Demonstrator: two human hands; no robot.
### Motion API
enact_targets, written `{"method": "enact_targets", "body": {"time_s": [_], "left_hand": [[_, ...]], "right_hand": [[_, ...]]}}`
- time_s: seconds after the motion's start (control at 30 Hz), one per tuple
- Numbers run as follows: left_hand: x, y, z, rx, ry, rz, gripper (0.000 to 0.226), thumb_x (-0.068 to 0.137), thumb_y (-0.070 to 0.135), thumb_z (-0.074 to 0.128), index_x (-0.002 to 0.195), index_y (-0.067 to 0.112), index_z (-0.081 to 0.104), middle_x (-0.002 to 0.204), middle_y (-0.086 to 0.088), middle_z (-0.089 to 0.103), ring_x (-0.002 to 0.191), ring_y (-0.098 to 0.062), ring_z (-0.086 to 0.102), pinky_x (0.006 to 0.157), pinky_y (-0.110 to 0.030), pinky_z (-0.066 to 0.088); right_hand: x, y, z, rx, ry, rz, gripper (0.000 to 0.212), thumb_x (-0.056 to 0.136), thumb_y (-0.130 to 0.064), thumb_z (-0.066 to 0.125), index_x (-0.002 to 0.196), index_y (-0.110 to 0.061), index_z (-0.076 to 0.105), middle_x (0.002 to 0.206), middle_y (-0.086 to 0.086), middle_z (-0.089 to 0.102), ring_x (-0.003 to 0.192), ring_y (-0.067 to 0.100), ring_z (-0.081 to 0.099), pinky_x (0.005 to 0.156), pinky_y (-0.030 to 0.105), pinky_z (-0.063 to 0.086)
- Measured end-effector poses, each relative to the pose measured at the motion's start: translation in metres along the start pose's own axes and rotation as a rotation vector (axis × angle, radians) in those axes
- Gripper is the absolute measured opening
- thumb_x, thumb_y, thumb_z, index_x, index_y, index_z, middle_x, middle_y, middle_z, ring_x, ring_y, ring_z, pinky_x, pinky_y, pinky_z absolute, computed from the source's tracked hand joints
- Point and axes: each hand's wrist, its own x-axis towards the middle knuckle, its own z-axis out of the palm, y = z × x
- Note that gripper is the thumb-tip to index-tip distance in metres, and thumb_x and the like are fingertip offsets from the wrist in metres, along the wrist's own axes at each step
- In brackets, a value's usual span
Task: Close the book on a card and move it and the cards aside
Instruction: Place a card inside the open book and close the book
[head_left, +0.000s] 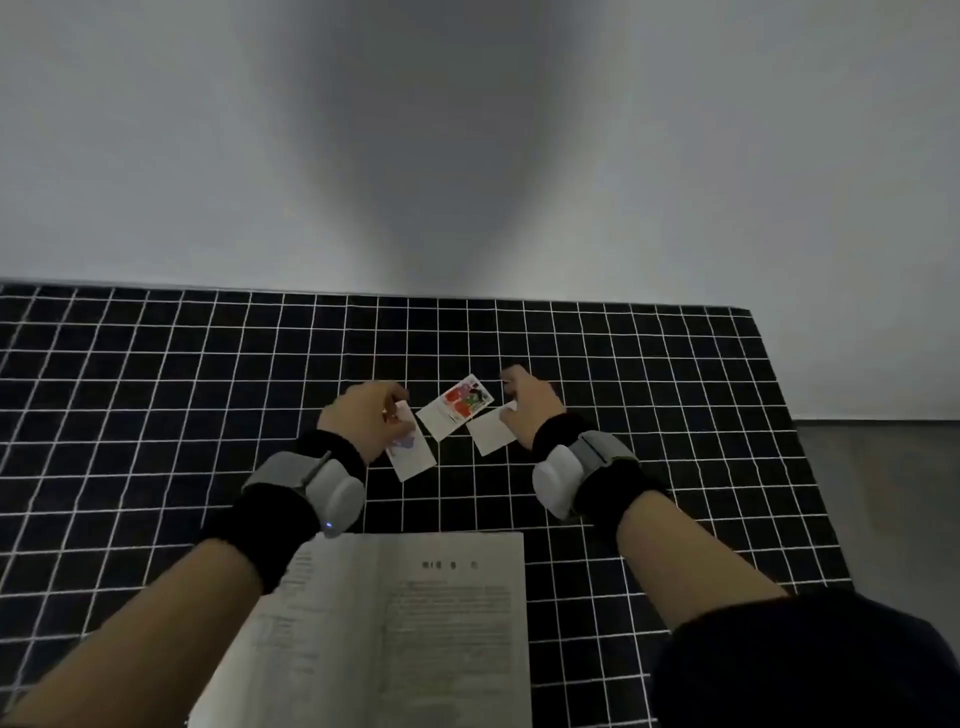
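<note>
An open book (405, 623) with printed pages lies at the near edge of the table, between my forearms. Beyond it three playing cards lie face up in a row. My left hand (366, 418) rests on the far end of the left card (413, 457), fingers curled over it. The middle card (456, 408), with a red and green picture, lies untouched between my hands. My right hand (530, 410) presses its fingers on the right card (491, 434), a plain white face. Whether either card is lifted off the cloth cannot be told.
A black cloth with a white grid (156, 395) covers the table. A grey wall (467, 156) rises right behind its far edge. The table's right edge (810, 467) drops to a grey floor. Both wrists wear grey bands with white sensor units.
</note>
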Motion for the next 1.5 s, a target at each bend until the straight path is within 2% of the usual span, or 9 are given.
{"method": "enact_targets", "body": {"time_s": [0.1, 0.33, 0.57, 0.73, 0.87, 1.1, 1.27, 1.43, 1.5], "left_hand": [[0.007, 0.001, 0.012, 0.005, 0.023, -0.019, 0.053, 0.074, 0.035, 0.069, 0.121, 0.021, 0.051, 0.120, -0.004, 0.056, 0.107, -0.022, 0.055, 0.090, -0.040, 0.048], [0.019, -0.001, 0.037, 0.044, 0.100, -0.030, 0.053, 0.068, 0.037, 0.073, 0.115, 0.024, 0.050, 0.120, -0.002, 0.047, 0.103, -0.021, 0.053, 0.085, -0.045, 0.049], [0.022, -0.001, 0.043, -0.018, 0.083, -0.011, 0.045, 0.071, 0.028, 0.072, 0.111, 0.022, 0.053, 0.120, -0.003, 0.045, 0.094, -0.018, 0.055, 0.084, -0.043, 0.051], [0.018, 0.000, 0.043, -0.050, 0.107, 0.056, 0.032, 0.076, 0.022, 0.067, 0.105, 0.019, 0.054, 0.108, -0.001, 0.053, 0.090, -0.016, 0.055, 0.080, -0.037, 0.051], [0.007, -0.003, 0.038, -0.165, 0.150, 0.081, 0.014, 0.080, 0.023, 0.062, 0.092, 0.019, 0.059, 0.094, 0.000, 0.061, 0.074, -0.014, 0.058, 0.072, -0.036, 0.053], [-0.037, -0.010, 0.024, -0.358, -0.087, 0.039, 0.008, 0.072, 0.018, 0.072, 0.078, 0.015, 0.067, 0.076, 0.007, 0.063, 0.071, -0.007, 0.058, 0.068, -0.016, 0.045], [-0.068, -0.031, 0.033, -0.313, -0.321, -0.074, 0.010, 0.070, 0.017, 0.074, 0.074, 0.009, 0.072, 0.082, -0.007, 0.069, 0.079, -0.016, 0.061, 0.079, -0.029, 0.051], [-0.094, -0.049, 0.047, -0.315, -0.190, -0.076, 0.005, 0.069, 0.020, 0.073, 0.073, 0.021, 0.069, 0.084, 0.004, 0.065, 0.085, -0.013, 0.059, 0.085, -0.032, 0.047], [-0.100, -0.054, 0.053, -0.305, -0.107, -0.061, 0.019, 0.066, 0.027, 0.075, 0.082, 0.023, 0.066, 0.093, 0.003, 0.064, 0.091, -0.015, 0.059, 0.092, -0.037, 0.047]], "right_hand": [[0.008, 0.000, 0.012, 0.173, 0.036, 0.013, 0.055, 0.085, -0.003, 0.053, 0.137, -0.007, 0.036, 0.135, 0.017, 0.051, 0.123, 0.029, 0.050, 0.101, 0.036, 0.045], [0.023, 0.016, 0.043, 0.246, 0.237, -0.024, 0.052, 0.078, 0.004, 0.053, 0.129, -0.007, 0.045, 0.117, 0.014, 0.059, 0.115, 0.025, 0.049, 0.091, 0.023, 0.039], [0.028, 0.017, 0.050, 0.361, 0.305, -0.027, 0.050, 0.075, -0.001, 0.064, 0.123, -0.008, 0.050, 0.113, 0.014, 0.056, 0.103, 0.024, 0.055, 0.095, 0.036, 0.049], [0.021, 0.007, 0.041, 0.654, 0.281, 0.025, 0.046, 0.081, 0.002, 0.062, 0.124, -0.006, 0.048, 0.085, 0.001, 0.051, 0.088, 0.020, 0.057, 0.068, 0.021, 0.053], [0.008, 0.002, 0.033, 0.786, 0.293, -0.018, 0.047, 0.081, 0.008, 0.059, 0.124, -0.004, 0.047, 0.081, 0.000, 0.048, 0.073, 0.009, 0.058, 0.051, 0.011, 0.054], [-0.028, -0.005, 0.032, 0.856, 0.181, -0.073, 0.047, 0.080, 0.010, 0.060, 0.124, -0.003, 0.046, 0.081, 0.001, 0.053, 0.071, 0.016, 0.062, 0.053, 0.018, 0.058], [-0.053, -0.001, 0.070, 0.788, 0.061, -0.044, 0.046, 0.079, 0.012, 0.060, 0.121, -0.003, 0.049, 0.079, 0.001, 0.051, 0.071, 0.021, 0.061, 0.057, 0.023, 0.058], [-0.069, 0.000, 0.104, 0.683, 0.003, -0.029, 0.048, 0.080, 0.009, 0.061, 0.123, -0.006, 0.048, 0.081, 0.000, 0.051, 0.075, 0.019, 0.060, 0.074, 0.036, 0.059], [-0.072, -0.001, 0.113, 0.620, -0.005, -0.036, 0.048, 0.078, 0.007, 0.064, 0.122, -0.008, 0.049, 0.079, -0.003, 0.053, 0.072, 0.015, 0.059, 0.075, 0.031, 0.057]]}}
